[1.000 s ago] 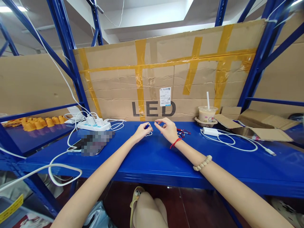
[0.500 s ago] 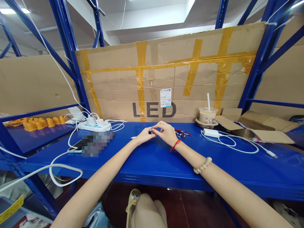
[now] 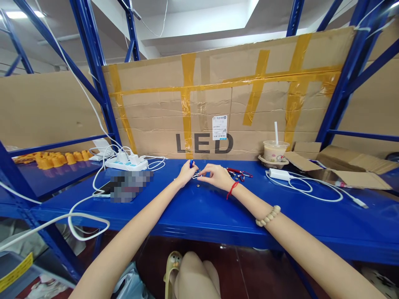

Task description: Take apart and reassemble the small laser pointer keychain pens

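Observation:
My left hand [image 3: 185, 173] is closed round a small blue tube-like piece [image 3: 191, 163], whose end sticks up past the fingers. Between the hands is a small silver clip-like loop [image 3: 196, 175]. My right hand [image 3: 215, 176] pinches at the loop with thumb and fingertips. Whether the loop is joined to the blue piece cannot be made out. A tiny round metallic piece [image 3: 198, 186] lies on the blue tabletop [image 3: 199, 211] just below the hands. Red pieces with clip-like loops [image 3: 239, 172] and several small dark bits lie beyond my right wrist.
At left are a white power strip [image 3: 126, 165] with cables and a dark phone [image 3: 114, 185]. A cup with a straw [image 3: 275, 150], a white adapter with cable [image 3: 279, 175] and an open cardboard box [image 3: 349, 166] stand at right. A large cardboard sheet [image 3: 156, 116] closes off the back.
My hands, earlier touching at the fingertips, have come slightly apart. The blue piece and silver loop now show, as does the tiny round piece on the table. The view has shifted slightly.

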A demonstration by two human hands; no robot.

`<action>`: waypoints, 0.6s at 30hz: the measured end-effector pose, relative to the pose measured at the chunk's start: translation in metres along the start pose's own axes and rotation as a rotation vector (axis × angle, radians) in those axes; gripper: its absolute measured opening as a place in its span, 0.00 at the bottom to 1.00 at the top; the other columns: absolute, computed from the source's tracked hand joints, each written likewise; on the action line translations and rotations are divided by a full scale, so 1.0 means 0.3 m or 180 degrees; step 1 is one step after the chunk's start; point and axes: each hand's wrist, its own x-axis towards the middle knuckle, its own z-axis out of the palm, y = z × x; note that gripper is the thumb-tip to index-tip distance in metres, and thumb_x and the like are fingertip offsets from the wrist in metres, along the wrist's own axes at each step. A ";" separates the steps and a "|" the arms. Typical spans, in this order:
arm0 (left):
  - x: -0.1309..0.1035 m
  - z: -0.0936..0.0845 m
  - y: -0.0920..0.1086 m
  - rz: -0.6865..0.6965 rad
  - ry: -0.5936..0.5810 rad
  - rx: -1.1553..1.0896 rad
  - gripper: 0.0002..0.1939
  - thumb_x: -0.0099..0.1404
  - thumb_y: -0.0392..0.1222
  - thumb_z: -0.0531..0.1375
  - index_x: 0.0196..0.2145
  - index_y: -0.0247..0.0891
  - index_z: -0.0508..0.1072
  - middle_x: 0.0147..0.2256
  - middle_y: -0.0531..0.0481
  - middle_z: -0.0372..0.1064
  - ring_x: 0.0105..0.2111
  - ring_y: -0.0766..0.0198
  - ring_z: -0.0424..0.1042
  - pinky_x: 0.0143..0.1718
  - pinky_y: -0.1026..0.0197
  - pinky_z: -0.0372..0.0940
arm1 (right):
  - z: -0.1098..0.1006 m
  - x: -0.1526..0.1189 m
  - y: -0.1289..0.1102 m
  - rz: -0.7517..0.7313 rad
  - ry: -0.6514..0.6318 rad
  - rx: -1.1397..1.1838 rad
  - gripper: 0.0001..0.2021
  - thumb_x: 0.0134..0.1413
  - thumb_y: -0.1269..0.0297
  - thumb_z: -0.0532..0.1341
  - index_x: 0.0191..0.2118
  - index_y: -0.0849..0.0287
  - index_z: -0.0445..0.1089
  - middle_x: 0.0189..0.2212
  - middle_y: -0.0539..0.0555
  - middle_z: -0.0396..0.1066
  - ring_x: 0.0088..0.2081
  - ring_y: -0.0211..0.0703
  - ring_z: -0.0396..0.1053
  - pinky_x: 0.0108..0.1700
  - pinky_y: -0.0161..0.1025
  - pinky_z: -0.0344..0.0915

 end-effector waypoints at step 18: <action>-0.017 0.002 0.009 0.0679 -0.0425 0.0896 0.07 0.46 0.27 0.55 0.19 0.36 0.60 0.19 0.58 0.57 0.23 0.70 0.58 0.30 0.65 0.56 | -0.015 0.002 -0.010 0.0571 0.0674 -0.0290 0.11 0.51 0.55 0.57 0.31 0.52 0.73 0.33 0.47 0.70 0.24 0.31 0.64 0.23 0.30 0.52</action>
